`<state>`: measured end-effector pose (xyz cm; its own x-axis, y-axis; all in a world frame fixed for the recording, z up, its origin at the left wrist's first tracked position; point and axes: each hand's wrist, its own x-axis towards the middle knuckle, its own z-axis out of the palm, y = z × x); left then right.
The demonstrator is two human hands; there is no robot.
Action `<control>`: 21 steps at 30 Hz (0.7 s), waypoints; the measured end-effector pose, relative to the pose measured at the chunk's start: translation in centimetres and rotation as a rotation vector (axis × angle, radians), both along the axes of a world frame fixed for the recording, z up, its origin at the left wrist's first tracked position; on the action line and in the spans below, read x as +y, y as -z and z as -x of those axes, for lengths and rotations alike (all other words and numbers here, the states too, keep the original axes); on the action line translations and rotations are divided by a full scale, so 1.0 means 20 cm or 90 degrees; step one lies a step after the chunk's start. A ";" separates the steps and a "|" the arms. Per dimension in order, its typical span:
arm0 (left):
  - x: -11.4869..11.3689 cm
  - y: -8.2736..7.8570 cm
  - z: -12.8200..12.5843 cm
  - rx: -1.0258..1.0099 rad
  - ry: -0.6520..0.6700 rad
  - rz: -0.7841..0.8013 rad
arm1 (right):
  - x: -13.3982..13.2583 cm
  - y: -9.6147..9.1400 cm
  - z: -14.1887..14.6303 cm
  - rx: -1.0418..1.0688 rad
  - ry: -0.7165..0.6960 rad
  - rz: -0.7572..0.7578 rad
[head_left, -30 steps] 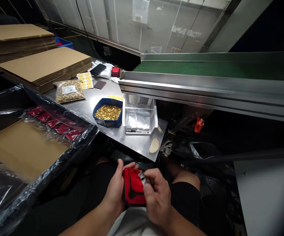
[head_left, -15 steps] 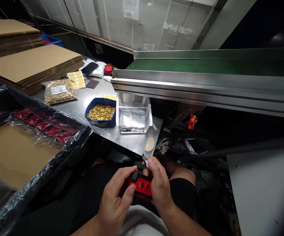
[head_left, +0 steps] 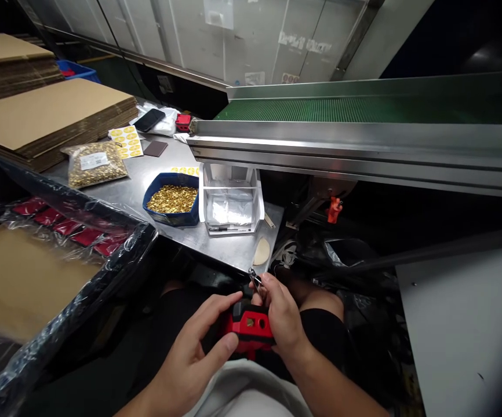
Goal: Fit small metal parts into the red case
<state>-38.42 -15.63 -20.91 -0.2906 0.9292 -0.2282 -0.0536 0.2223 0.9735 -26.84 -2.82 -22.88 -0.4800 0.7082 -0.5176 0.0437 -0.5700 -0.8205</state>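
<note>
Over my lap sits a red and black boxy device with two small openings in its front face. My left hand is curled round its left end, thumb at the near corner and fingers over the far side. My right hand lies against the device's right end. Between its thumb and fingertips it pinches a small shiny metal clip-like piece, which points up and away from me; its exact kind is unclear. Beyond it, a round cream pad lies at the metal table's near edge.
A blue bin holds small gold pieces, beside a white bin with clear bags and a pen. Behind are a bag of gold pieces and cardboard stacks. A plastic-lined box with red items stands left; a green conveyor runs right.
My left hand's grip on the device has loosened slightly, its thumb and fingers a little further apart. The metal piece has turned slightly in my right fingers. The whole view has shifted a little.
</note>
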 end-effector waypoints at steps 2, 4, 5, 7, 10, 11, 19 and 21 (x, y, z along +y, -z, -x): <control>0.01 0.00 -0.01 -0.040 -0.014 0.017 | 0.00 0.01 0.00 -0.013 -0.002 -0.030; 0.03 0.01 -0.02 -0.038 -0.033 0.028 | 0.00 0.01 0.00 -0.027 -0.004 -0.055; 0.04 0.01 -0.02 -0.025 -0.039 0.028 | 0.01 0.00 0.00 -0.036 -0.007 -0.065; 0.05 0.01 -0.02 0.011 -0.031 0.017 | 0.01 -0.01 0.00 -0.051 -0.025 -0.087; 0.04 0.01 0.00 0.073 0.021 -0.018 | 0.02 -0.05 0.00 -0.055 -0.067 -0.117; 0.04 0.01 0.01 0.090 0.031 -0.030 | 0.03 -0.06 0.00 -0.044 -0.069 -0.114; -0.01 0.05 -0.03 0.035 -0.106 -0.085 | 0.05 0.04 -0.01 0.089 0.106 0.014; -0.01 0.07 -0.06 -0.008 -0.167 -0.084 | 0.01 0.07 -0.01 0.115 0.155 0.082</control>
<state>-37.15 -15.82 -22.26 -0.5229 0.8446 -0.1150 -0.1041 0.0706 0.9921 -26.65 -2.68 -24.34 -0.3969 0.7476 -0.5325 -0.2465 -0.6457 -0.7227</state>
